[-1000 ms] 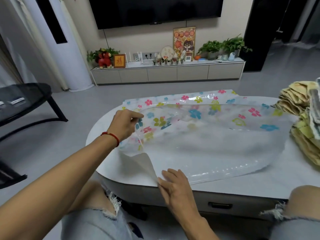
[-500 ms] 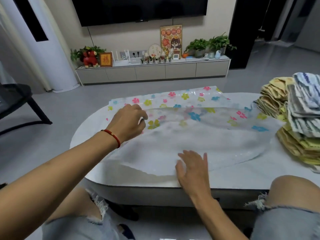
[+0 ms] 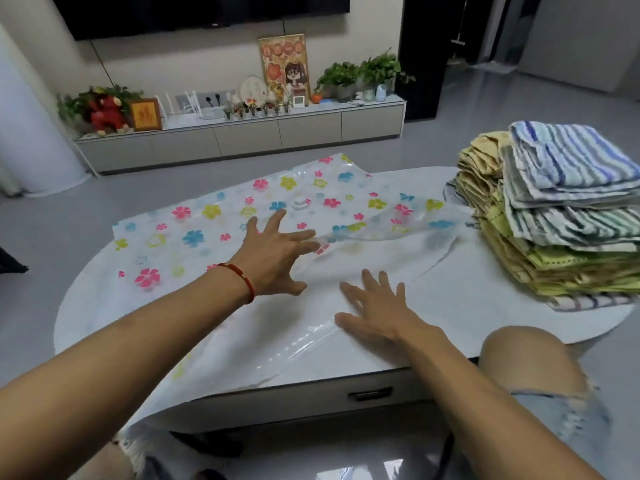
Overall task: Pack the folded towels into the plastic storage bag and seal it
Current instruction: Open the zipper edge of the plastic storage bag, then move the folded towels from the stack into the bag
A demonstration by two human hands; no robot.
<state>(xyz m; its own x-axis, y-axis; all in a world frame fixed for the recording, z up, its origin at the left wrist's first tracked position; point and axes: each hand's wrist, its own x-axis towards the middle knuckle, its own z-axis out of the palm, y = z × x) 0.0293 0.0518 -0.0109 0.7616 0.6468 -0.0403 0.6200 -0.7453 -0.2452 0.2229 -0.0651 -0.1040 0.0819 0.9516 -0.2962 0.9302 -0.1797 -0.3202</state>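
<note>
A clear plastic storage bag (image 3: 194, 233) printed with coloured flowers lies spread across the white oval table (image 3: 485, 306). A small round valve (image 3: 300, 201) sits near its far middle. My left hand (image 3: 277, 254), a red string on its wrist, hovers with fingers spread over the bag's middle. My right hand (image 3: 377, 313) rests flat, fingers apart, on the bag's near part beside its ribbed strip (image 3: 304, 341). A tall stack of folded towels (image 3: 561, 216), yellow-green below and blue-striped on top, stands at the table's right end, just beyond the bag's right edge.
My bare right knee (image 3: 526, 368) pokes up at the table's near right edge. A drawer handle (image 3: 370, 394) shows on the table's front. Beyond the grey floor stands a low TV cabinet (image 3: 242, 136) with plants and ornaments.
Both hands have let go of the bag's corner and edge and now lie spread on it. The bag has flattened out. My view has swung right, showing more of the towel stack.
</note>
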